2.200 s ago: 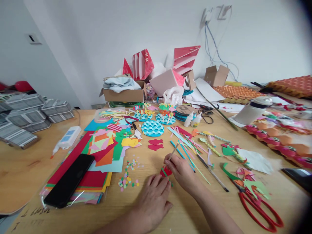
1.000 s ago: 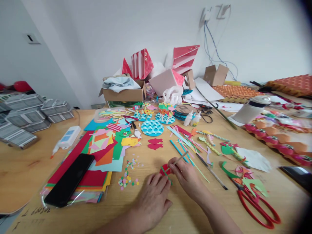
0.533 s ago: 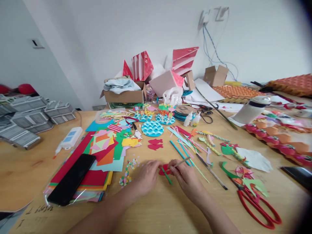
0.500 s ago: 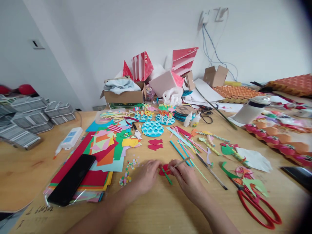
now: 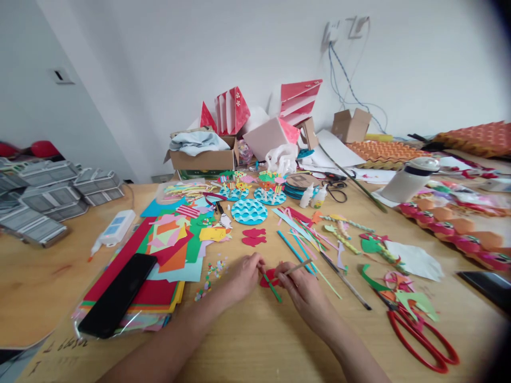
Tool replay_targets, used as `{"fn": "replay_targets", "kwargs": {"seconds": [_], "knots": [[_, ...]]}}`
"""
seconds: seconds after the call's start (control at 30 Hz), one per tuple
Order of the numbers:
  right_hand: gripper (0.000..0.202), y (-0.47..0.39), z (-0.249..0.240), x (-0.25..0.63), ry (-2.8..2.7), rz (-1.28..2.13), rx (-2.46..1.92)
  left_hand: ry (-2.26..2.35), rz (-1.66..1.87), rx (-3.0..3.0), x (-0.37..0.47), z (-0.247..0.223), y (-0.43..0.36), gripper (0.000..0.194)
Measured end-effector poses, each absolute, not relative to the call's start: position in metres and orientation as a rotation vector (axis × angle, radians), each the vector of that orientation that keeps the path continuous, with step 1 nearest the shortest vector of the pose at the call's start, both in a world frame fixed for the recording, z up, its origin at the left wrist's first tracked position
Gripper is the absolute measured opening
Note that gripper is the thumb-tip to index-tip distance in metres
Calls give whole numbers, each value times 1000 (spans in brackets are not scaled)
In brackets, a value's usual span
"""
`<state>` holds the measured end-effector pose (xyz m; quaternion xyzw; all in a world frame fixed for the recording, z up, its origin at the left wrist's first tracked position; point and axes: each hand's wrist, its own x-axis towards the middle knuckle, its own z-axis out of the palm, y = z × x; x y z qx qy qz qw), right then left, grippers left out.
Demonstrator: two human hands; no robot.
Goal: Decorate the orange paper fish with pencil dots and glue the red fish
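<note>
My left hand point(image 5: 246, 274) pinches the upper end of a narrow green strip point(image 5: 273, 289), which slants across a red paper piece point(image 5: 268, 276) on the table. My right hand point(image 5: 297, 279) is closed on a thin brownish stick point(image 5: 297, 267) that points up to the right, its fingers at the red piece's right edge. Beyond the hands lie red fish-shaped cutouts point(image 5: 254, 237). Small coloured paper dots point(image 5: 215, 270) are scattered left of my left hand. Blue strips point(image 5: 293, 250) lie beyond my right hand.
A black phone point(image 5: 117, 295) rests on stacked coloured paper point(image 5: 159, 292) at left. Red-handled scissors point(image 5: 423, 340) lie at right. A blue wavy disc point(image 5: 249, 211), glue bottles point(image 5: 307, 196) and a cardboard box point(image 5: 205, 159) stand farther back.
My left hand has moved slightly upward, its fingers now at the green strip's upper end. My right hand and the stick look nearly the same. The camera view has shifted a little.
</note>
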<state>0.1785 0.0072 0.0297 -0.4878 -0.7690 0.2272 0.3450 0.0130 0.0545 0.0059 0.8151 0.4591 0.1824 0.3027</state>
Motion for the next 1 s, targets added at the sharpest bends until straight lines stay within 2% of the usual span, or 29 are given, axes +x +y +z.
{"fn": "replay_targets", "kwargs": {"seconds": [1.0], "knots": [[25,-2,31,181,-2015,517,-1261,1233,441,2244,17,-5,56,23]]}}
